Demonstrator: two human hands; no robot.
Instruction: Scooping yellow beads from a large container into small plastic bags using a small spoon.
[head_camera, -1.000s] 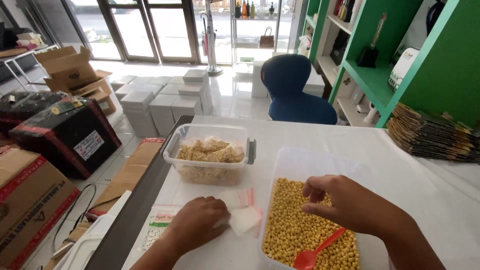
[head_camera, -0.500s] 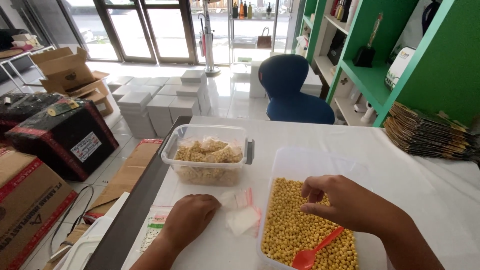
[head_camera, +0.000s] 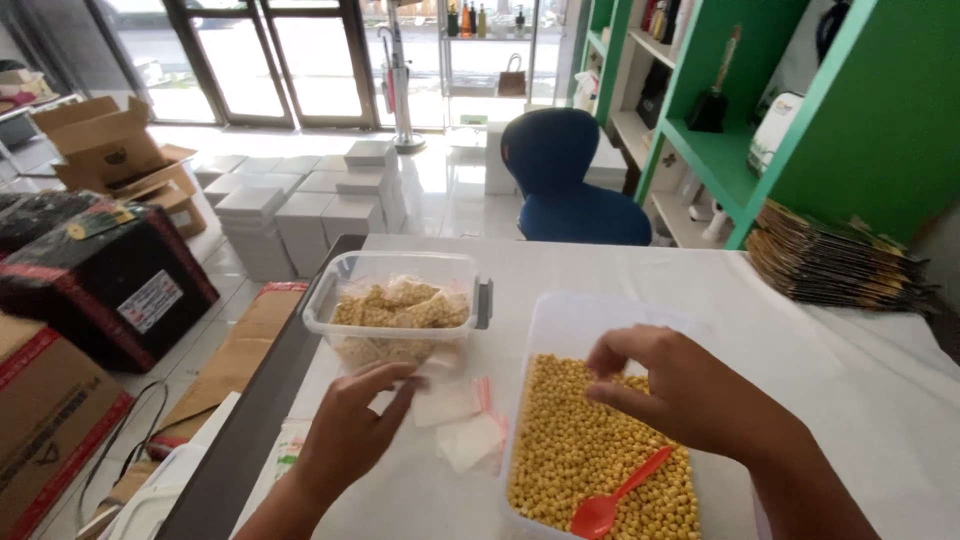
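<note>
on the white table (head_camera: 800, 340), left hand (head_camera: 350, 435) pinches a small clear bag (head_camera: 445, 405); right hand (head_camera: 680, 395) hovers loosely curled, empty, over the yellow beans (head_camera: 590, 450), scoop (head_camera: 615, 495) unheld

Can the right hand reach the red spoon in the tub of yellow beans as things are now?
Probably yes. The right hand hovers over the open tub, and the spoon lies uncovered on the beans just below the wrist. Nothing blocks it.

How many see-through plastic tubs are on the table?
2. One clear tub, packed with small filled bags, sits ahead of the left hand. The other tub, full of yellow balls with a red spoon, lies under the right hand. None seem hidden.
</note>
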